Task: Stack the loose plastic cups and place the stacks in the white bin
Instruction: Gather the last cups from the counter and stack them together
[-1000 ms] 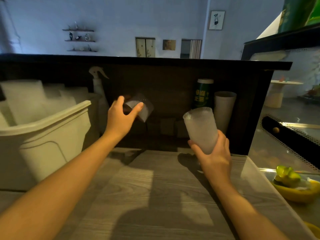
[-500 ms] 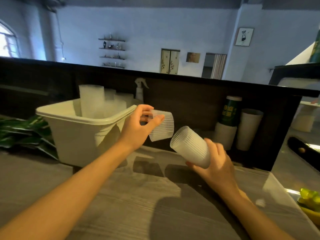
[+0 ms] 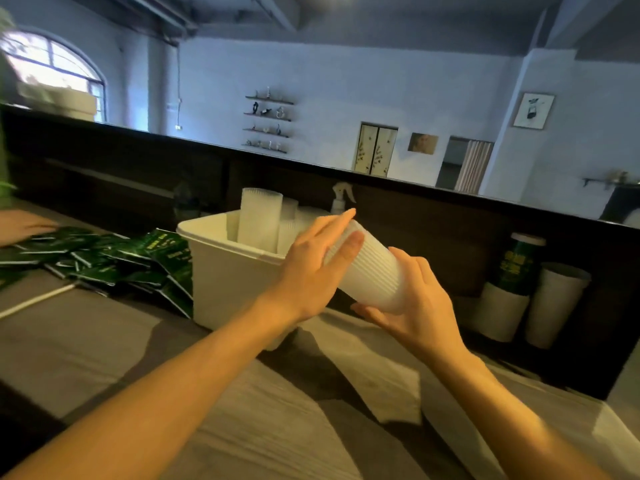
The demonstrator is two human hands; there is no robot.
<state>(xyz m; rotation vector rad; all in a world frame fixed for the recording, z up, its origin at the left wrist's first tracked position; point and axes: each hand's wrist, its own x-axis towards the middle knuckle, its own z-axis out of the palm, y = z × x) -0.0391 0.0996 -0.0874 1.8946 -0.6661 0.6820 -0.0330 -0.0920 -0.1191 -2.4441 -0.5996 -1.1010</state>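
Note:
My right hand (image 3: 420,306) grips a tilted stack of ribbed translucent plastic cups (image 3: 375,271) from below, mouth pointing up and left. My left hand (image 3: 311,268) lies over the stack's upper end with straight fingers, palm pressed against it and thumb along the cup's side. The cups hover just right of the white bin (image 3: 225,275), which stands on the wooden counter. Inside the bin stand tall stacks of the same cups (image 3: 259,220).
Green packets (image 3: 114,261) and a white straw (image 3: 34,301) lie left of the bin. Another person's hand (image 3: 20,226) rests at the far left. A spray bottle (image 3: 341,195) stands behind the bin. A green can (image 3: 517,265) and paper cups (image 3: 554,299) sit against the dark back panel.
The single cup in my left hand has met the cups in my right and is now nested with them. Both hands have come together beside the bin; the view swung left.

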